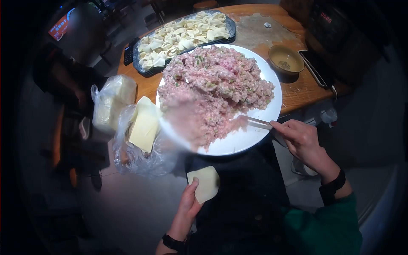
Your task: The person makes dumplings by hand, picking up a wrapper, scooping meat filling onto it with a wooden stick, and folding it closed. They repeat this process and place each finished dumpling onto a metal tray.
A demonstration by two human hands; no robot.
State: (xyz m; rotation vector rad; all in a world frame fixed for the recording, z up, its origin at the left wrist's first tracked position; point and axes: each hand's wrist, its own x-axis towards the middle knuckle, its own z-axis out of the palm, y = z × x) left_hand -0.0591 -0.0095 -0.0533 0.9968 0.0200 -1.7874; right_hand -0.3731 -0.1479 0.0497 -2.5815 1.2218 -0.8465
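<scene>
My left hand (pixel 191 196) pinches a pale, square dough wrapper (pixel 205 183) below the bowl, thumb pressed on its face. My right hand (pixel 301 140) is closed around a flat metal utensil (pixel 257 123), whose far end dips into the minced meat. The pink minced meat (pixel 216 85), flecked with green bits, is heaped in a wide white bowl (pixel 250 138). Its front left part looks blurred. Left of the bowl, a stack of wrappers (pixel 145 126) sits in an opened plastic bag (pixel 140 159).
Behind the bowl, a dark tray (pixel 142 70) carries many folded dumplings (pixel 187 38). A small brown bowl (pixel 286 58) with liquid and a phone (pixel 316 69) lie on the wooden table (pixel 293 95). Another wrapped bag (pixel 114 102) is at left. A person (pixel 68 72) sits beyond it.
</scene>
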